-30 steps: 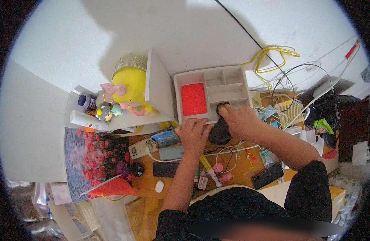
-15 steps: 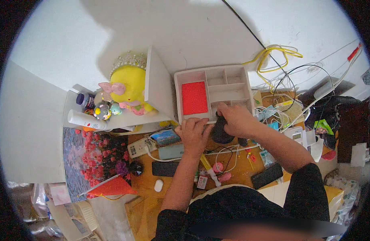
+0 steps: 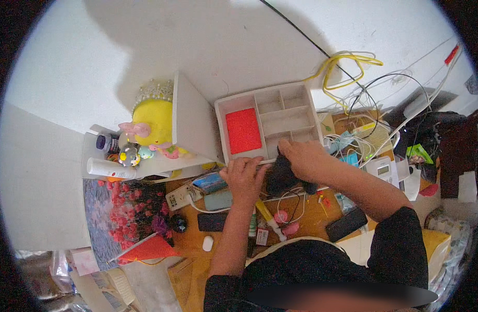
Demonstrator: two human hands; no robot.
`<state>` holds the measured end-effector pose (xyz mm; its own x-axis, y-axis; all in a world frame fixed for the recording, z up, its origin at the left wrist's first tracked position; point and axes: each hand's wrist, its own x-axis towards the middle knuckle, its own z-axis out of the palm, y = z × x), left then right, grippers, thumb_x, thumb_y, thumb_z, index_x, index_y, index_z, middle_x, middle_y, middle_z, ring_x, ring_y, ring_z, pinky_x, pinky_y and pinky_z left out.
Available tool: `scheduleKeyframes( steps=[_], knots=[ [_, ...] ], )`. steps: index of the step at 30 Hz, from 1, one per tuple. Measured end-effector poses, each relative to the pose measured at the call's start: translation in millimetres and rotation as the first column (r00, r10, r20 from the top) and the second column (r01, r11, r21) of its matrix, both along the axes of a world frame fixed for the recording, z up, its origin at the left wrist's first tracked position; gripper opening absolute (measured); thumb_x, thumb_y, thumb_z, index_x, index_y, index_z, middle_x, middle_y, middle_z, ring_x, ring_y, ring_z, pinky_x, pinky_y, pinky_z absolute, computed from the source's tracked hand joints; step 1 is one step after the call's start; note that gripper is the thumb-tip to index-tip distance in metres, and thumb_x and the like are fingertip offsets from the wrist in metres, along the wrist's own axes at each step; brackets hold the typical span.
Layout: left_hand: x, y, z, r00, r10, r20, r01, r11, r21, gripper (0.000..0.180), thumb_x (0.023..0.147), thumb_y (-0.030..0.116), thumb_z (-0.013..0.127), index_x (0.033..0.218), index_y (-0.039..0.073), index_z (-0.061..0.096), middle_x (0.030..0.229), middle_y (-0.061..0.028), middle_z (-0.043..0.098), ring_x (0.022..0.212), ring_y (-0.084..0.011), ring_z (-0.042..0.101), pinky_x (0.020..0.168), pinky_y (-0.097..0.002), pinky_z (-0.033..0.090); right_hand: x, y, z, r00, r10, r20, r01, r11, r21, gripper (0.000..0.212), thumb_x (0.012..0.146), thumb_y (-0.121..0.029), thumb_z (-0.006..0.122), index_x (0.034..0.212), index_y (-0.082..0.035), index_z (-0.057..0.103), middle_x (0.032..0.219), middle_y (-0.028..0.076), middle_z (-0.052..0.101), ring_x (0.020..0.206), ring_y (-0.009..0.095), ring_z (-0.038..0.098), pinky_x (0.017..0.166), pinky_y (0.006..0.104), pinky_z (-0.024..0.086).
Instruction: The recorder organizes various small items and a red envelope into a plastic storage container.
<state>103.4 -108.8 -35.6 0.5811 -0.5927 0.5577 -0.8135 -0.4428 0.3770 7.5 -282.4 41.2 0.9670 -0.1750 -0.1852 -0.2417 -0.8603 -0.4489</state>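
A white compartment organizer box (image 3: pixel 314 104) is in front of me, with a flat red thing (image 3: pixel 243 131) lying in its large left section. My left hand (image 3: pixel 243 177) is at the box's near edge, its fingers bent over the rim. A dark black cloth (image 3: pixel 281 177) hangs at the same edge, bunched, partly over the rim. My right hand (image 3: pixel 305 162) pinches the top of this cloth near the front right compartments. The hand hides part of those compartments.
Left of the box stands a white shelf (image 3: pixel 195 119) with a yellow plush toy (image 3: pixel 153 122) and small figures. Tangled cables (image 3: pixel 363 140) lie to the right. Below my arms the wooden desk (image 3: pixel 192 265) carries a black phone (image 3: pixel 346 225), a white earbud case (image 3: pixel 208 243) and a red flag (image 3: pixel 148 248).
The whole view has shifted slightly, and the box now looks a little more turned. The black cloth has changed shape and spreads wider below my right hand. Both hands stay at the near rim.
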Motion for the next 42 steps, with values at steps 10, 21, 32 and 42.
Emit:
scheduleKeyframes(
  steps=[10, 21, 32, 42],
  knots=[
    [3.9, 4.0, -3.8, 1.000, -0.018, -0.006, 0.018, 1.000, -0.012, 0.031, 0.065, 0.027, 0.079, 0.094, 0.021, 0.070, 0.088, 0.0023, 0.057, 0.088, -0.0201, 0.052, 0.077, -0.0404, 0.030, -66.6, -45.4, 46.6, 0.920, -0.326, 0.217, 0.316, 0.945, 0.079, 0.024, 0.070, -0.005, 0.061, 0.094, -0.007, 0.055, 0.086, 0.018, 0.064, 0.083, 0.039, 0.063, 0.071, 0.0445, 0.050],
    [3.9, 0.0, -9.6, 0.998, -0.037, -0.049, 0.035, 0.999, -0.041, 0.034, 0.063, 0.022, 0.080, 0.096, 0.021, 0.071, 0.090, 0.0026, 0.058, 0.088, -0.0196, 0.052, 0.077, -0.0398, 0.029, 6.3, -20.3, 7.9, 0.956, -0.018, 0.294, -0.090, 0.932, 0.352, 0.034, 0.071, -0.004, 0.058, 0.105, -0.005, 0.051, 0.093, 0.020, 0.061, 0.089, 0.036, 0.063, 0.078, 0.0426, 0.049],
    [2.2, 2.3, -8.8, 0.999, -0.018, -0.039, 0.018, 1.000, -0.009, 0.036, 0.061, 0.021, 0.081, 0.095, 0.020, 0.071, 0.086, 0.0009, 0.059, 0.087, -0.0211, 0.053, 0.078, -0.0408, 0.031, 27.8, -27.9, 54.1, 0.847, 0.372, -0.381, -0.424, 0.904, -0.060, 0.038, 0.080, -0.012, 0.057, 0.116, -0.007, 0.047, 0.080, 0.021, 0.065, 0.082, 0.041, 0.065, 0.069, 0.0507, 0.051],
    [7.0, 1.2, -18.1, 0.995, -0.063, -0.076, 0.061, 0.998, -0.025, 0.040, 0.061, 0.026, 0.081, 0.099, 0.022, 0.069, 0.088, 0.0050, 0.055, 0.086, -0.0174, 0.050, 0.077, -0.0408, 0.026, 40.6, -45.1, 7.1, 0.924, 0.382, 0.016, -0.332, 0.781, 0.530, 0.036, 0.077, -0.006, 0.058, 0.111, -0.008, 0.048, 0.081, 0.021, 0.062, 0.080, 0.043, 0.062, 0.072, 0.0500, 0.048]
  ],
)
